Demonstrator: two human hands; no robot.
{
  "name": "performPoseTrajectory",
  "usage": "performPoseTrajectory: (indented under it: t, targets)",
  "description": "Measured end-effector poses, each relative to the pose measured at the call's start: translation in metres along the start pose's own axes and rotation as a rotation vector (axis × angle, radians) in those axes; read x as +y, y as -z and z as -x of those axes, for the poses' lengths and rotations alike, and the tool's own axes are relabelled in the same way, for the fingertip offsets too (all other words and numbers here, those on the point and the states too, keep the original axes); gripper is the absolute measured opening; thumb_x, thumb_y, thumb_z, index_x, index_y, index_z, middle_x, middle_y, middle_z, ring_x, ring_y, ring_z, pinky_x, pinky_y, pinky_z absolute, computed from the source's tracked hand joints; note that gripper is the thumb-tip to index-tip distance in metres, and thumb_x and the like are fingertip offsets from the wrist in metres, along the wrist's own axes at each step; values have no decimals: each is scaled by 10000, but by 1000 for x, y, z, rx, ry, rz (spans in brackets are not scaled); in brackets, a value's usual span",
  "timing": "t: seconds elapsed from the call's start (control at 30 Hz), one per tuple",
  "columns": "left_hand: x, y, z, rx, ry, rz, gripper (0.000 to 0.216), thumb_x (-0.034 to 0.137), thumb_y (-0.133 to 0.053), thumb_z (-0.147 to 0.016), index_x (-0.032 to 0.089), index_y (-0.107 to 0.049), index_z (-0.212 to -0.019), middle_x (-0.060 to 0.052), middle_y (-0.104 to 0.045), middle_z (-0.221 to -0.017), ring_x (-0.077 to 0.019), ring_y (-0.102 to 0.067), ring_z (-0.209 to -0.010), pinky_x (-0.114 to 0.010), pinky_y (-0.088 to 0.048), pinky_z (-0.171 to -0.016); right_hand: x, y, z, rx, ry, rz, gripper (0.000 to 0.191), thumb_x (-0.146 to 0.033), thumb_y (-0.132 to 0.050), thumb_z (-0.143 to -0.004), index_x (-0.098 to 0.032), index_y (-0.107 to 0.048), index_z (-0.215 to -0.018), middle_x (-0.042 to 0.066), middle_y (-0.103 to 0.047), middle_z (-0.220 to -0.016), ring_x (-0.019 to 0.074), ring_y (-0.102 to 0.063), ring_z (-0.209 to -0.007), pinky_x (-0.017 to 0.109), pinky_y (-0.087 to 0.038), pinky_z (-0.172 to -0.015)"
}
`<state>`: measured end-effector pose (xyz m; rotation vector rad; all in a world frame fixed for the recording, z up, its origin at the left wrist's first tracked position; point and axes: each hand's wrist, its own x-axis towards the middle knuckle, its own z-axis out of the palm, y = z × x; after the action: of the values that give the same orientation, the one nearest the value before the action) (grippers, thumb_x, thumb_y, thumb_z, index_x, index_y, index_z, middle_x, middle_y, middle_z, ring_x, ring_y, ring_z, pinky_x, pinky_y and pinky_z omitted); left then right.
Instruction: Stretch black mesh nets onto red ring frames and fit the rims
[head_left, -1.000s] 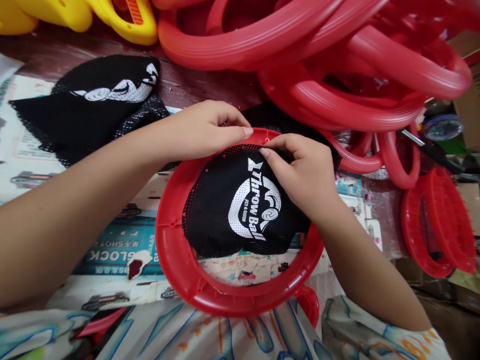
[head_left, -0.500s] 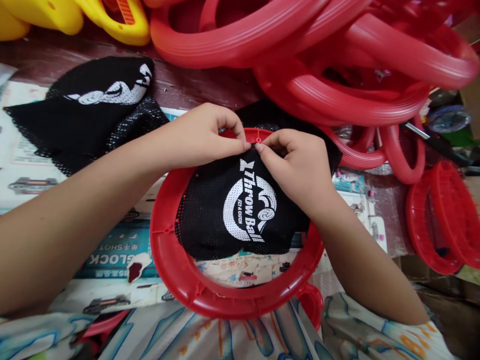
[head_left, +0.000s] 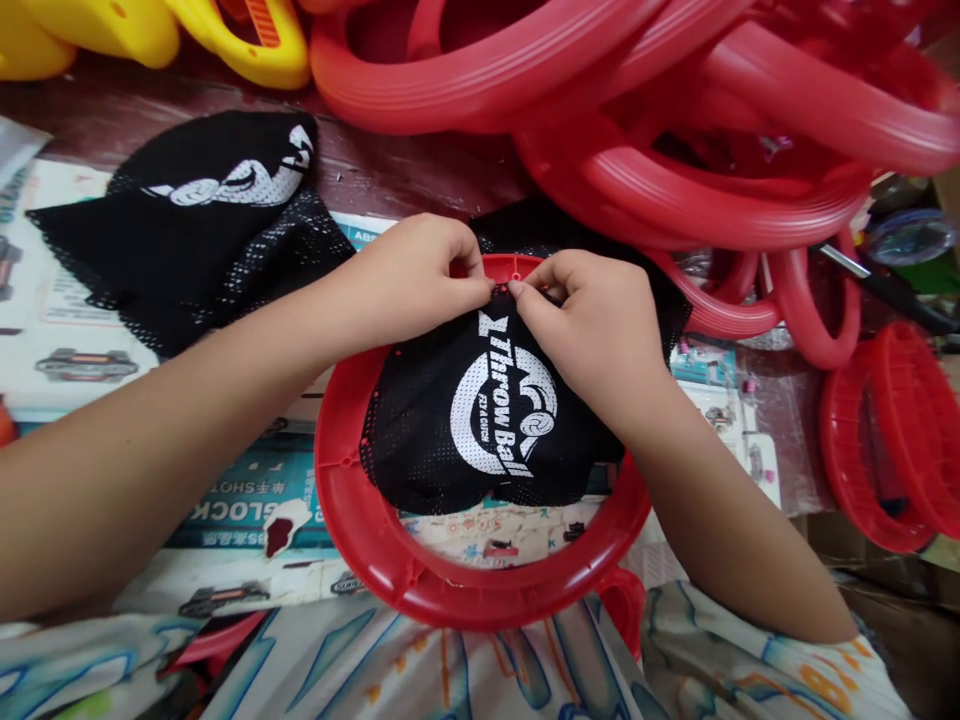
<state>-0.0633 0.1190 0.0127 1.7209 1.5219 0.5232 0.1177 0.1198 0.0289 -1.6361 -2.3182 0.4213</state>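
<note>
A black mesh cloth [head_left: 420,420] with white "Throw Ball" lettering lies across a red plastic ring [head_left: 480,605]. At the ring's far side my left hand [head_left: 442,265] pinches the cloth's upper edge between thumb and forefinger. Right beside it, my right hand [head_left: 592,305] pinches the same edge, close to a small peg on the ring's inner face. The two sets of fingertips are a small gap apart. Along the near side, the cloth's lower edge hangs free of the ring, and printed board shows through the opening.
More black mesh cloth [head_left: 202,230] lies at the left. Large red rings [head_left: 465,95] are heaped at the back, with yellow plastic parts [head_left: 247,50] at the far left. Thinner red rings [head_left: 877,440] stand at the right. Printed cardboard [head_left: 247,500] covers the table under the work.
My fingers stay at the cloth's upper edge, with a slightly wider gap between them. The whole scene has shifted slightly to the right in view.
</note>
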Motion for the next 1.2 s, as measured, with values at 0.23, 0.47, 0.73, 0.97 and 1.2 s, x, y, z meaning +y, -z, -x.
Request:
performPoseTrajectory:
  t: [0.23,0.47,0.73,0.97,1.2]
  targets:
    - [-10,-3,-4,-13,39,145,107,190,-640,-807,172,-643,-702,37,-519,-571,-106,-449,-544,-293,-331,-560,13,14,16,19,-1,-77,68,-216,-743,-858,-190,-794,-894,18,-763,-809,163,-634,-673,319,-451,-697]
    - [-9,-5,-2,-7,29,161,77,177,-624,-786,169,-634,-711,26,-541,-600,-121,-506,-583,-277,-364,-562,18,9,13,83,11,14,108,-216,-705,-890,-178,-800,-856,45,-782,-824,192,-674,-745,338,-457,-755]
    - [-14,-5,-3,-22,-38,127,92,227,-604,-793,165,-639,-734,0,-581,-711,-158,-572,-730,-276,-410,-636,20,5,8,87,-53,-11,135,-256,-682,-894,-190,-784,-835,43,-764,-798,199,-665,-736,352,-460,-754]
    - [-17,-6,-4,-18,-93,126,74,236,-601,-793,184,-629,-747,-19,-602,-760,-199,-590,-821,-310,-440,-710,16,5,1,55,-73,31,148,-197,-634,-868,-195,-750,-777,60,-727,-747,214,-630,-700,384,-465,-732]
    - [-20,-1,-1,-20,-128,101,483,298,-661,-810,252,-668,-1291,-19,-687,-972,-173,-591,-756,-303,-458,-694,10,10,-12,-35,-55,70,141,-150,-630,-837,-188,-726,-742,66,-683,-710,215,-589,-670,397,-445,-715]
